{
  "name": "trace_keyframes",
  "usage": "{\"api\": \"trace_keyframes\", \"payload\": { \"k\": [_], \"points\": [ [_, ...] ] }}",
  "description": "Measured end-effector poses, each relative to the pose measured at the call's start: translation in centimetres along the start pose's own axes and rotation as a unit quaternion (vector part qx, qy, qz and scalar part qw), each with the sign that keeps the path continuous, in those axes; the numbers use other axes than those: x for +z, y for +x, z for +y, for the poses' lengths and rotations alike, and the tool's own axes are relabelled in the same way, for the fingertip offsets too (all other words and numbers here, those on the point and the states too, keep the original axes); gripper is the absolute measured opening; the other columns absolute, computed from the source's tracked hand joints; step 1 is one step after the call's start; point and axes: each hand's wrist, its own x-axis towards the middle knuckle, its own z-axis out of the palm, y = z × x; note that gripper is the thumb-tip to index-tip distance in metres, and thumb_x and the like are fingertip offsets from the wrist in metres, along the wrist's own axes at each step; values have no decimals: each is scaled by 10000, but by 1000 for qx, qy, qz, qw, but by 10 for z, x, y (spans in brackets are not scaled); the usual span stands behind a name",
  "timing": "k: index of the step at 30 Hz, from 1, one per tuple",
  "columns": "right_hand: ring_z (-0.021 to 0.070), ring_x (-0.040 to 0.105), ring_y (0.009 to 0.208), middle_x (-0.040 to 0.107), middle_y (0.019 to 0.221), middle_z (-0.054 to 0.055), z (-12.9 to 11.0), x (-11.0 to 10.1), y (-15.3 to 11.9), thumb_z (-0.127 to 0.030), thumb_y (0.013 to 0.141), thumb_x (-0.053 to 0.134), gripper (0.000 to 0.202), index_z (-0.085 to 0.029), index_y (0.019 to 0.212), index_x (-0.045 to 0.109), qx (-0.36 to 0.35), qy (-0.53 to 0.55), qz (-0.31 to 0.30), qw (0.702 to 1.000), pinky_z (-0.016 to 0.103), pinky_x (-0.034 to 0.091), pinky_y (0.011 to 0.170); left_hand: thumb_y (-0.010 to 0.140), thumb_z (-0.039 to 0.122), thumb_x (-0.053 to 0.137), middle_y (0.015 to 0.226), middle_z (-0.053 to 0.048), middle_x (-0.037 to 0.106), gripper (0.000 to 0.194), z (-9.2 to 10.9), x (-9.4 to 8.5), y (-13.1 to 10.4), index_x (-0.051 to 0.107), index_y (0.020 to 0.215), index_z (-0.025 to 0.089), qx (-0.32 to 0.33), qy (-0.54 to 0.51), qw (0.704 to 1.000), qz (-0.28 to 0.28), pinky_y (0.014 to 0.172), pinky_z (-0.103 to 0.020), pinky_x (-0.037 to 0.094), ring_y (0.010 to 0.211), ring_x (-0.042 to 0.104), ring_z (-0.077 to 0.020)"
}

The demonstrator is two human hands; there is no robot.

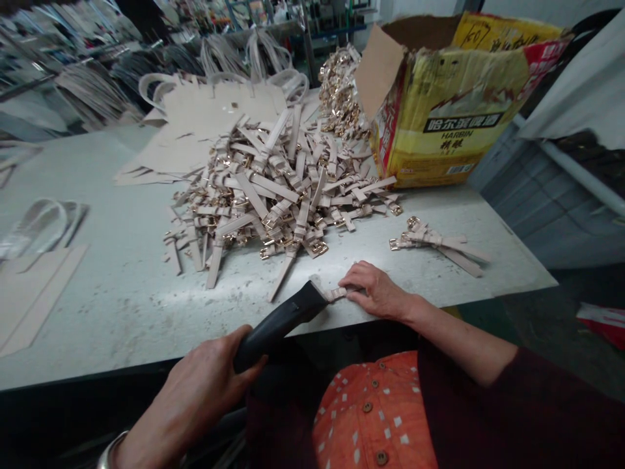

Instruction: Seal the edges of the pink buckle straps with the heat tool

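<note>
My left hand [209, 371] is wrapped round the tube of a black nozzle [283, 319] with a flared end. That end points up and right, against or just over a short beige buckle strap [336, 295] near the table's front edge. My right hand [374, 290] pinches the strap's other end between thumb and fingers. Its buckle is not clearly visible. Beyond my hands lies a large pile of similar beige straps [273, 189] with gold buckles. To the right of my right hand, several more buckle straps [439, 244] lie in a small group.
A yellow Harbin cardboard box [439, 124] stands open at the back right, beside heaped gold buckle pieces [342, 91]. Flat beige bag panels [219, 111] with handles lie at the back. Another handled panel [43, 286] rests on the pale table [122, 312] at left.
</note>
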Motion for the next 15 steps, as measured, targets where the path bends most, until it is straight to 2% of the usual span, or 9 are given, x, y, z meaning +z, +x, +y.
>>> {"api": "trace_keyframes", "payload": {
  "k": [4, 8, 11, 15],
  "points": [
    [212, 521, 887, 598, 910, 71, 1, 0, -2, -114, 767, 631, 333, -162, 1090, 563, 23, 15, 5, 1000, 342, 427, 803, 769, 422, 475, 789, -39, 675, 245, 25, -2, 9, 578, 899, 241, 20, 41, 999, 0, 599, -257, 346, 734, 633, -205],
    [200, 542, 911, 604, 963, 57, 3, -1, -3, -49, 760, 582, 488, -188, 1212, 461, 41, 59, 1, 997, 339, 434, 848, 753, 388, 487, 807, -57, 675, 225, 42, -1, 26, 576, 887, 230, 44, 28, 998, 21, 607, -258, 354, 742, 629, -206],
    [204, 547, 920, 598, 1011, 71, 4, -2, -3, -105, 781, 612, 548, -190, 1283, 408, 48, 60, -1, 997, 349, 444, 850, 754, 377, 489, 823, -61, 678, 230, 43, 0, 34, 580, 901, 226, 52, 9, 998, 37, 629, -255, 368, 769, 632, -203],
    [225, 528, 947, 595, 1050, 98, 0, 0, -1, -186, 778, 666, 600, -170, 1315, 400, 14, 24, -5, 1000, 374, 442, 852, 765, 377, 487, 820, -45, 684, 229, 36, 5, 30, 585, 920, 239, 47, -19, 997, 51, 622, -241, 367, 762, 636, -188]
  ]
}}
